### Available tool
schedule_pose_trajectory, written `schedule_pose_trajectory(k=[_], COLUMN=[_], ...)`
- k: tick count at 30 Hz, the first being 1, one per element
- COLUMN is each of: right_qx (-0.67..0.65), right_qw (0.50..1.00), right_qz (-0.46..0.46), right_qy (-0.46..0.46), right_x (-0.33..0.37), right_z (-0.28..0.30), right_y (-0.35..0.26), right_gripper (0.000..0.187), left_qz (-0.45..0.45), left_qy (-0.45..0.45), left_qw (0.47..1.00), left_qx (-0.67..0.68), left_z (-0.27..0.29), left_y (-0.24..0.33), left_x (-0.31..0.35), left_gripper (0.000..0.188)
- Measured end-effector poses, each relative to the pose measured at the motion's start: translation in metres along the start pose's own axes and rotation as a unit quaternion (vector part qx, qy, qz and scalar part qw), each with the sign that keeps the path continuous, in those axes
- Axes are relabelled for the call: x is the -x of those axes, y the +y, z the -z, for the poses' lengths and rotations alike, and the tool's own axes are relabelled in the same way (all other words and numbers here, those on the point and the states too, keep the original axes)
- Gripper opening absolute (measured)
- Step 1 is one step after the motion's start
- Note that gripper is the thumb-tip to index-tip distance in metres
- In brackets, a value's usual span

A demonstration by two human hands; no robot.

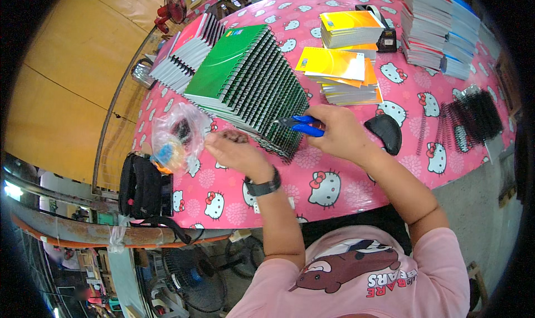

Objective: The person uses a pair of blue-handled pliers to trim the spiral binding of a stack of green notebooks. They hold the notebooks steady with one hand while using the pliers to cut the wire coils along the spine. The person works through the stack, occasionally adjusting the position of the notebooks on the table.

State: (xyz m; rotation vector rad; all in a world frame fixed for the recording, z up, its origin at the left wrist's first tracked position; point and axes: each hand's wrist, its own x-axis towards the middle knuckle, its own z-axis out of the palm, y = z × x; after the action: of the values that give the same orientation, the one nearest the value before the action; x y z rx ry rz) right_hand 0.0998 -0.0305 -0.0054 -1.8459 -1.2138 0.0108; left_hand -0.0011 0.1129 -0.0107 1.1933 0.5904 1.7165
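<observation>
right hand (pixel 341 133): blue pliers (pixel 301 125) | left hand (pixel 237 151): spiral notebooks (pixel 245 84)

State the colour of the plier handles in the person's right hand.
Blue; the pliers in the right hand show best in the head view.

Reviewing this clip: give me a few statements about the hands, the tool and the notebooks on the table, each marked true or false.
1. The right hand holds blue-handled pliers. True.
2. The pliers point at the wire spirals of the fanned stack of green-covered notebooks. True.
3. The left hand rests on the yellow-covered notebooks. False: it is at the near end of the green-covered stack, beside a clear plastic bag.
4. A wristwatch is on the right wrist. False: it is on the left wrist.
5. The tablecloth is plain white. False: it is pink with a cartoon cat print.
6. Loose black wire spirals lie to the person's right. True.
</observation>
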Motion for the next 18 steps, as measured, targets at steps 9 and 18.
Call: schedule_pose_trajectory(k=[9,18], right_qx=[-0.125,-0.168], right_qw=[0.985,0.967], right_qz=[-0.114,-0.185], right_qy=[-0.018,-0.060], right_x=[0.035,0.053], right_z=[-0.006,-0.021], right_y=[0.038,0.053], right_gripper=[0.031,0.023], left_qz=[0.448,0.284], left_qy=[0.049,0.062], left_qw=[0.809,0.921], left_qx=[0.377,0.258], left_z=[0.115,0.142], left_y=[-0.100,-0.121], left_x=[-0.059,-0.239], left_gripper=[0.032,0.015])
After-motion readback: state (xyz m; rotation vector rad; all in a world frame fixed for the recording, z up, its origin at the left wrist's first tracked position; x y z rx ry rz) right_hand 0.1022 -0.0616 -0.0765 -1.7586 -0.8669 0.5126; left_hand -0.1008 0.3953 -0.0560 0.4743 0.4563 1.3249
